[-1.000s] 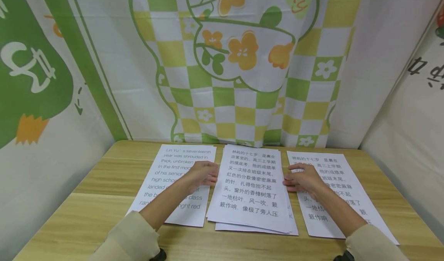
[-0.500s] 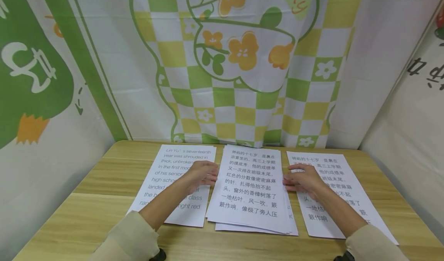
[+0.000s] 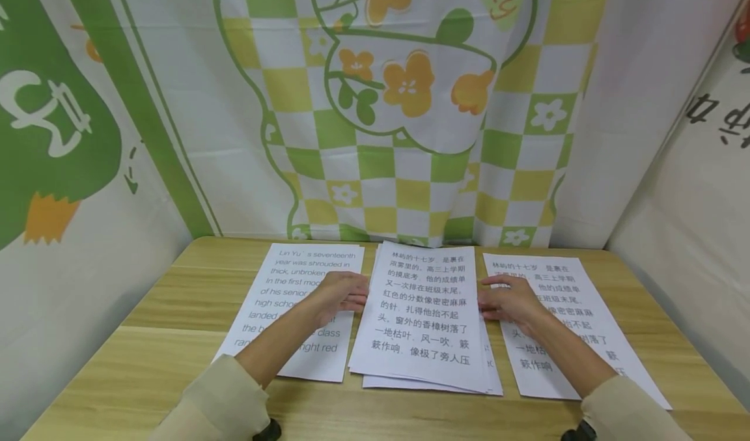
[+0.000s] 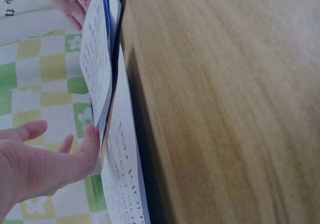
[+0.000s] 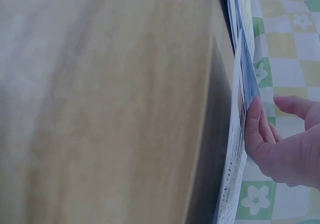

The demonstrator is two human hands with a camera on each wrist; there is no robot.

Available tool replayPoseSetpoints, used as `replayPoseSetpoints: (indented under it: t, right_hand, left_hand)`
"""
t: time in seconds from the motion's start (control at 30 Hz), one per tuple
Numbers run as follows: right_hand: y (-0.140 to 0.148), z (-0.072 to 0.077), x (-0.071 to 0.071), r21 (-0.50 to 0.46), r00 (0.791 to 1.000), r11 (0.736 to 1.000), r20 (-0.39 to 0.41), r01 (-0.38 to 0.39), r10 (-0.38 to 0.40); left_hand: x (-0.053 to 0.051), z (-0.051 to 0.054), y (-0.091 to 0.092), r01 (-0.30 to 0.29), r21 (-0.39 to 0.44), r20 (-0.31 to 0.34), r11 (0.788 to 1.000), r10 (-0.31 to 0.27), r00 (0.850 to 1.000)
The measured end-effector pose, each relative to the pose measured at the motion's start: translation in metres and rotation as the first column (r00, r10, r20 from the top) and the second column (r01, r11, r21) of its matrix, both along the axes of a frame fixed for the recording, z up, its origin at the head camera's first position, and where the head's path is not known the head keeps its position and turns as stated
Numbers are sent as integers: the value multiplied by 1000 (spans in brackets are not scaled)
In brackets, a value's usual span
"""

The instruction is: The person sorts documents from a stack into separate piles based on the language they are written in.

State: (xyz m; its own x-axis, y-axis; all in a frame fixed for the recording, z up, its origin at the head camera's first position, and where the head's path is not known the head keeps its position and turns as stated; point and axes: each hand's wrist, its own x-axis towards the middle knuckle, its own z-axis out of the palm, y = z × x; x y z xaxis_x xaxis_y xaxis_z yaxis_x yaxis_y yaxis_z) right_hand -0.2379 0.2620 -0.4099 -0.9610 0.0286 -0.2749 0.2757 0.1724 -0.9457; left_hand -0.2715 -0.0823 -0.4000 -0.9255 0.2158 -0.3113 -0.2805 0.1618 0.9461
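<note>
Between my left hand (image 3: 342, 292) and my right hand (image 3: 512, 301) lies the paper stack (image 3: 424, 317), on the wooden table (image 3: 445, 421), its top sheet printed in Chinese. I judge it light and limp: loose pages that will slide over one another and bow if squeezed hard from the sides (paper edges can nick a finger, too). Lower pages poke out past the top sheet toward five o'clock, so the hold I would trust is on both long edges, at nine and three, with gentle, even pressure and every layer caught; pinching the top sheet alone would probably peel it away. My left hand touches the nine o'clock edge with fingers loosely bent, thumb apart; my right does likewise at three. Neither thumb pinches anything; whether an edge slips between the fingers I cannot tell.

Farther out at nine o'clock lies the English page (image 3: 293, 281), partly hidden by my left hand; at three, the Chinese page (image 3: 586, 317), partly hidden by my right. I see no container: all the paper lies loose. At twelve o'clock hangs the checked curtain (image 3: 377, 164).
</note>
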Motion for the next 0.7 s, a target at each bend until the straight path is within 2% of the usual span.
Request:
replayPoseSetpoints:
  t: [0.17,0.4,0.57,0.7]
  right_hand:
    - [-1,-2,-2,27,1000,1000,4,-2,1]
    - [-4,-6,-2,52,1000,999,-8,4,-3]
    - [-4,-5,-3,70,1000,998,-11,1,0]
    - [-5,0,-2,77,1000,997,-17,-11,12]
  left_hand:
    - [0,0,1,-11,-11,11,1000,11,1000]
    - [1,-3,2,-26,15,6,1000,26,1000]
    - [-2,-2,5,-52,15,4,999,52,999]
    - [-5,-3,8,-47,6,4,999,47,999]
